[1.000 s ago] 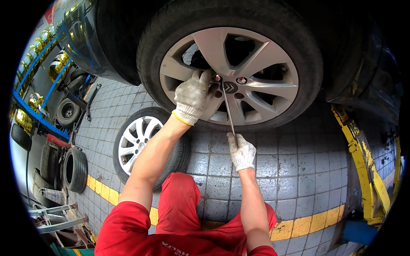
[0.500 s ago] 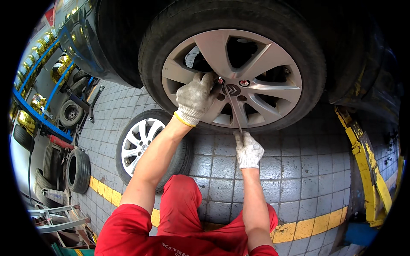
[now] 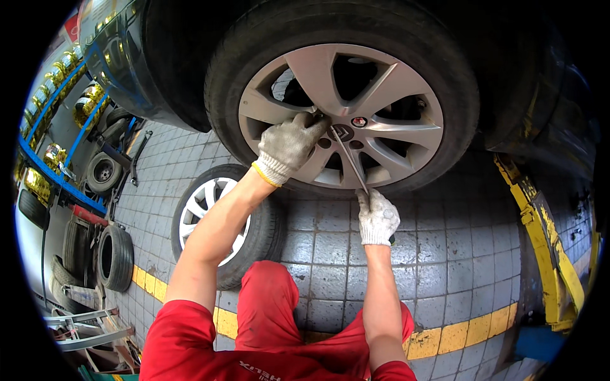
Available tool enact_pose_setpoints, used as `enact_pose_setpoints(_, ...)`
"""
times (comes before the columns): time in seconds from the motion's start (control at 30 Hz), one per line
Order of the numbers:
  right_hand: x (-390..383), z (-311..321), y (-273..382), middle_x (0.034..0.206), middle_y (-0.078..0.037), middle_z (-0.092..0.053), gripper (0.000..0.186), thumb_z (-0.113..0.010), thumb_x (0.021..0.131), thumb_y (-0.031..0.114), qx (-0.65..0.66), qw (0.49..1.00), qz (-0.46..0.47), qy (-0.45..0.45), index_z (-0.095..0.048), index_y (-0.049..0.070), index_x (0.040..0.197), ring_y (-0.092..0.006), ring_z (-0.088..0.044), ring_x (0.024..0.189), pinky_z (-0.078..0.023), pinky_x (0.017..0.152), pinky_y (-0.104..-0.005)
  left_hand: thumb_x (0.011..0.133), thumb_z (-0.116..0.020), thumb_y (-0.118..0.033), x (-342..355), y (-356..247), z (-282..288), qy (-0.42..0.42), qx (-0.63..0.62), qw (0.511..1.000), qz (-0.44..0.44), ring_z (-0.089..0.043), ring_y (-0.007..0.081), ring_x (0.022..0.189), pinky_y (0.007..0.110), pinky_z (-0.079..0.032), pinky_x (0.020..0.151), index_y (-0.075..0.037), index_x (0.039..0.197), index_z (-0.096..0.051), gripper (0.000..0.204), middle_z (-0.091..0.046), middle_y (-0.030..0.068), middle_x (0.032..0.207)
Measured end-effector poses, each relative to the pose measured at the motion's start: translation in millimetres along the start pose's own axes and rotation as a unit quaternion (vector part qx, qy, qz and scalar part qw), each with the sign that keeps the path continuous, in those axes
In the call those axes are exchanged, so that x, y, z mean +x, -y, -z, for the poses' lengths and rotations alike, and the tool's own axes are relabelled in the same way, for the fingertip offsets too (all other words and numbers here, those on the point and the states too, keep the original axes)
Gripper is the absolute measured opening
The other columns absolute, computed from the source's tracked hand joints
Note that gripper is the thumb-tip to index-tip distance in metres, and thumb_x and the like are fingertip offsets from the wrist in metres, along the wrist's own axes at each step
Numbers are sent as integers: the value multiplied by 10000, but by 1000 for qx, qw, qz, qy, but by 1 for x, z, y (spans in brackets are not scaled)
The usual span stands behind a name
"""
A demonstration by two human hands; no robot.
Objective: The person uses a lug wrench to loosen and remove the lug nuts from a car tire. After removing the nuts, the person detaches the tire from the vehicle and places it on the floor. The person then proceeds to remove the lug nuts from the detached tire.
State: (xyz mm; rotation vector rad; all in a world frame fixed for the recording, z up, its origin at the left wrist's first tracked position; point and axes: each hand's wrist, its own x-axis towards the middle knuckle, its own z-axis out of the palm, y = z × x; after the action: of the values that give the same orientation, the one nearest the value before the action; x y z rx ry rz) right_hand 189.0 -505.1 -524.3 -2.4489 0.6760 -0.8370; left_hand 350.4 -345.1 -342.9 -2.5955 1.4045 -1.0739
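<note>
A silver alloy wheel (image 3: 312, 73) with a black tyre (image 3: 222, 82) is mounted on a dark raised car. My left hand (image 3: 286, 145), in a grey-white knit glove, is closed with its fingertips at a bolt hole left of the dark centre cap (image 3: 342, 132); whatever they pinch is hidden. Below the wheel my gloved right hand (image 3: 378, 218) grips a long thin screwdriver (image 3: 353, 164). Its shaft slants up across a spoke to the hub beside my left fingertips. A bit of dark handle end shows under the right palm. One red-and-silver bolt head (image 3: 359, 122) sits right of the cap.
Another silver wheel (image 3: 206, 203) leans low behind my left forearm on the tiled floor (image 3: 445, 254). A yellow lift arm (image 3: 540, 235) stands at right. Loose tyres (image 3: 115, 257) and a blue rack (image 3: 60, 178) line the left side. A yellow stripe (image 3: 454, 340) crosses the floor.
My right hand has moved slightly right and up, tilting the screwdriver's lower end rightward. My left hand has shifted slightly left, its fingertips now covering the left bolt spot.
</note>
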Motion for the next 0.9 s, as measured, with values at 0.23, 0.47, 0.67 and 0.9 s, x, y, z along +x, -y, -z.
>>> enact_pose_setpoints(0.23, -9, 1, -7, 998, -186, -797, 434, -607, 1086, 520, 117, 989, -45, 79, -792, 132, 1143, -432, -762, 939, -593, 835, -524, 924, -735, -169, 24, 0, 20, 95, -21, 993, -65, -800, 337, 848, 471, -656, 668, -182, 1292, -681, 373, -731, 134, 1190)
enact_pose_setpoints(0.47, -15, -1, -7, 982, -205, -789, 486, -574, 1094, 582, 157, 981, -56, 94, -787, 148, 1132, -454, -753, 942, -586, 837, -551, 901, -737, -149, 19, -9, 12, 43, -4, 998, -46, -788, 334, 867, 457, -662, 697, -144, 1182, -717, 281, -724, 134, 1187)
enact_pose_setpoints(0.67, -25, -1, -13, 980, -230, -783, 517, -575, 1084, 619, 178, 976, -76, 103, -796, 154, 1135, -478, -745, 958, -588, 847, -555, 879, -742, -131, 11, -16, 0, -42, -12, 998, -42, -773, 325, 885, 448, -653, 700, -105, 1089, -727, 211, -732, 121, 1140)
enact_pose_setpoints(0.9, -32, 4, -16, 898, -223, -768, 564, -580, 1089, 623, 256, 947, -119, 155, -801, 113, 1183, -458, -749, 890, -585, 810, -514, 853, -810, -204, 13, -15, -8, -71, -6, 997, -20, -764, 331, 812, 449, -634, 656, -89, 1028, -720, 227, -733, 122, 1054)
